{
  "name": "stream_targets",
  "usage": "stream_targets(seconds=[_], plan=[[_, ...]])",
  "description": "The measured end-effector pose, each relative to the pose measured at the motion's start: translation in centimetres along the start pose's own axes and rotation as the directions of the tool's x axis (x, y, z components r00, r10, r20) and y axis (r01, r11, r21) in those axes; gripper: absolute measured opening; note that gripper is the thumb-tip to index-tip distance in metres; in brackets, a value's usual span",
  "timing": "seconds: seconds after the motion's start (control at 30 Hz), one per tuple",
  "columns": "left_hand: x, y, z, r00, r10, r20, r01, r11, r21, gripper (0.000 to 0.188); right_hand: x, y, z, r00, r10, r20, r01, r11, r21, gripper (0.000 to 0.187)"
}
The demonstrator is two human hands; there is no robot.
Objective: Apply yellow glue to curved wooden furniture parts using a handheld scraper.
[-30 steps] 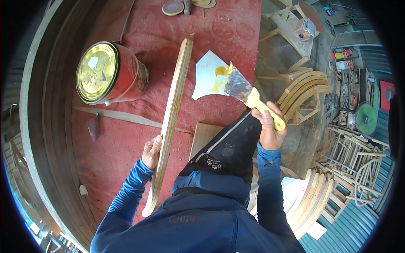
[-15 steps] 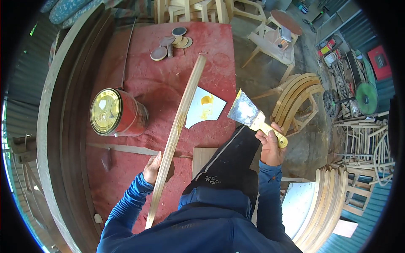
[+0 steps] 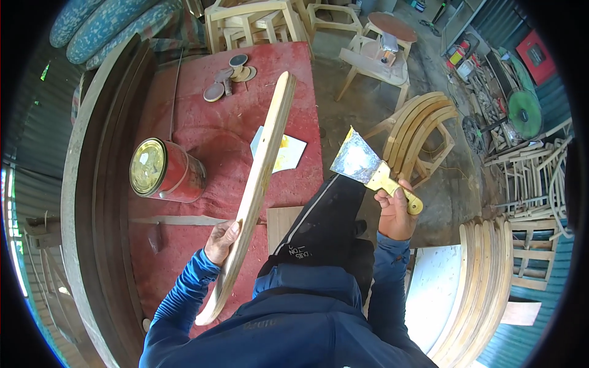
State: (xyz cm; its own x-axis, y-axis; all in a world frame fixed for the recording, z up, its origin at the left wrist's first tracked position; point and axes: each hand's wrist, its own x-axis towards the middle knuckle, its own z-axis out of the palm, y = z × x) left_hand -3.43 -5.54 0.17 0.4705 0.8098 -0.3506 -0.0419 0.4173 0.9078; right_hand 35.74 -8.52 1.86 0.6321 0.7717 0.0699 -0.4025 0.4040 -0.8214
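My left hand is closed round the lower part of a long wooden slat, which slants up and away over the red tabletop. In my right hand is a putty knife, gripped by its yellow handle, the wide metal blade pointing up and left with a bit of yellow paste at its corner. Behind the slat lies a white board with yellow paste on it, partly hidden. A red can with a yellow-smeared lid rests on the table to the left.
Sanding discs and a sander lie at the table's far side. Curved dark planks run along the left edge. On the right stand bent wooden parts, more curved pieces, a wooden chair and a green fan.
The slat has turned in my left hand, so a broader face shows, and it covers more of the white board. My view has shifted slightly; the right hand keeps its hold on the putty knife.
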Motion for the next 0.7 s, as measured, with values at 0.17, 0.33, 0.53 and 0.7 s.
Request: stream_targets(seconds=[0.17,0.33,0.53,0.7], plan=[[1.2,5.5,2.4,0.996,0.091,0.019,-0.092,0.939,0.332,0.055,-0.8,-1.4,-1.6,0.996,-0.032,-0.08,0.032,0.999,-0.005,0.029],[5.7,21.3,3.2,0.851,0.52,-0.07,-0.454,0.798,0.397,0.045,-1.1,-3.5,-2.6,0.989,-0.034,-0.147,0.039,0.999,0.026,0.033],[6.8,42.6,4.9,0.363,0.927,0.09,-0.85,0.29,0.44,0.045,-2.1,-4.8,-5.2,0.97,-0.145,-0.196,0.159,0.986,0.057,0.037],[12.1,47.3,-4.0,0.299,0.954,-0.026,-0.791,0.263,0.553,0.039,-3.4,-4.7,-6.8,0.962,-0.128,-0.239,0.144,0.988,0.051,0.036]])
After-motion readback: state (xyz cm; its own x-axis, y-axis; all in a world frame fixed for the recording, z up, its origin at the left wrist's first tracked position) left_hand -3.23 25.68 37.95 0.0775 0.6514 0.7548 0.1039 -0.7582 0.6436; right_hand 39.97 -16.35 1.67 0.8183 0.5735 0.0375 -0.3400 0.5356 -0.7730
